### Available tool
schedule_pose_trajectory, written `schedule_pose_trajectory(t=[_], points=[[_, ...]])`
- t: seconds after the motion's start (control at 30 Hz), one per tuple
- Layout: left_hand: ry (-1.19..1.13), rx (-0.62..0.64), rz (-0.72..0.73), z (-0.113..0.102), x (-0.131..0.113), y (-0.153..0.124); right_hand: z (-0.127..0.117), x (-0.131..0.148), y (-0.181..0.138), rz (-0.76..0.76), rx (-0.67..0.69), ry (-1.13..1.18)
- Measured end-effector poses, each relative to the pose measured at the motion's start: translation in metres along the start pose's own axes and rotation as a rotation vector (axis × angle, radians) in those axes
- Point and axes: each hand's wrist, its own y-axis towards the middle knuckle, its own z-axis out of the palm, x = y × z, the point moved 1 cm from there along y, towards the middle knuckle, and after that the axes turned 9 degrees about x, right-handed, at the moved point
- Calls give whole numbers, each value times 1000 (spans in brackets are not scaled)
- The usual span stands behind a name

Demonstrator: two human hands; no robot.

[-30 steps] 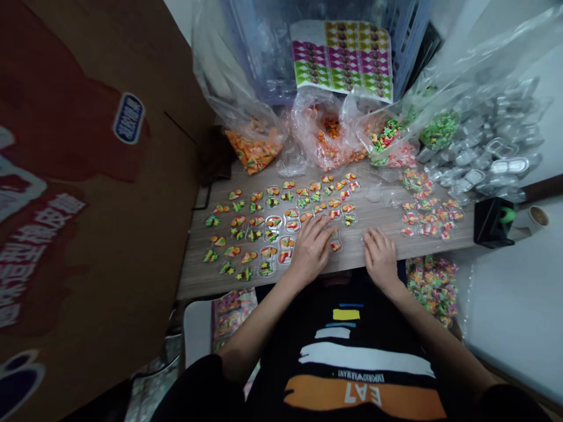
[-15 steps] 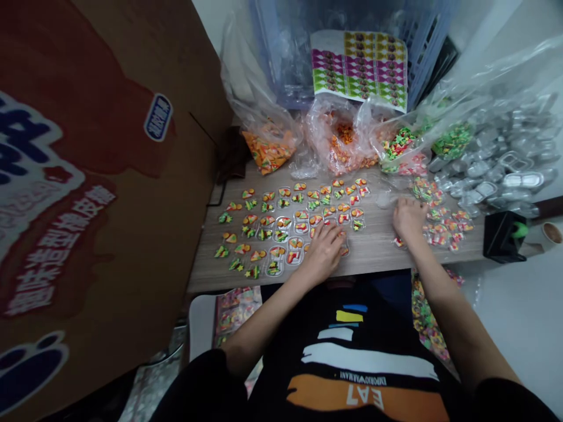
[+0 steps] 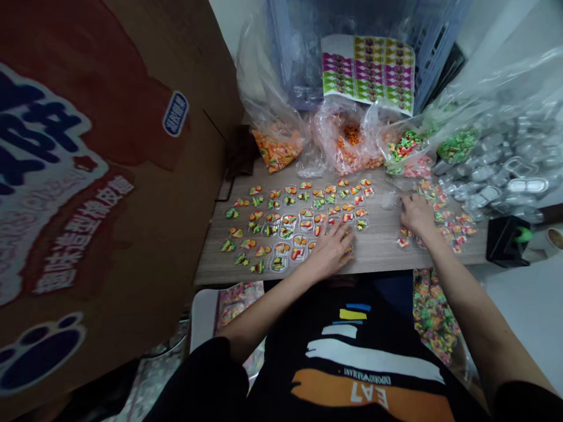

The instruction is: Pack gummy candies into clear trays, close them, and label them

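Rows of small clear trays holding colourful candy pieces (image 3: 290,220) cover the wooden table (image 3: 378,249). My left hand (image 3: 329,249) lies flat on the nearest trays with its fingers stretched out. My right hand (image 3: 416,214) reaches to the right onto a heap of filled candy packs (image 3: 448,220), fingers curled over them; what they hold, if anything, is hidden.
Open plastic bags of orange (image 3: 277,149), orange-red (image 3: 352,146) and green candies (image 3: 404,143) line the back. A sticker sheet (image 3: 367,70) leans on a blue crate. Empty clear trays (image 3: 505,164) pile at right. A big cardboard box (image 3: 101,164) stands left. A black tape dispenser (image 3: 508,240) sits at the right edge.
My right hand moved from the table's front middle out to the right, onto the heap of filled packs. My left hand stayed on the trays. The view shifted slightly.
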Motion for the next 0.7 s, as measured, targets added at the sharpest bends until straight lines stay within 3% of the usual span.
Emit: schedule_pose_trajectory(t=[0.2,0.3,0.37,0.43,0.5,0.7], points=[[68,24,-17,0,-8,36,2,-4,1,4,-134,176],[84,17,-19,5,-11,45,2,-6,-8,37,-278,477],[71,12,-4,9,-16,46,3,2,-20,69,-353,799],[46,15,14,11,-22,45,6,19,-34,64,-327,1173],[16,15,30,12,-27,43,11,41,-46,16,-212,1468],[-26,-84,-17,7,-19,38,25,81,-57,-88,-164,1660]])
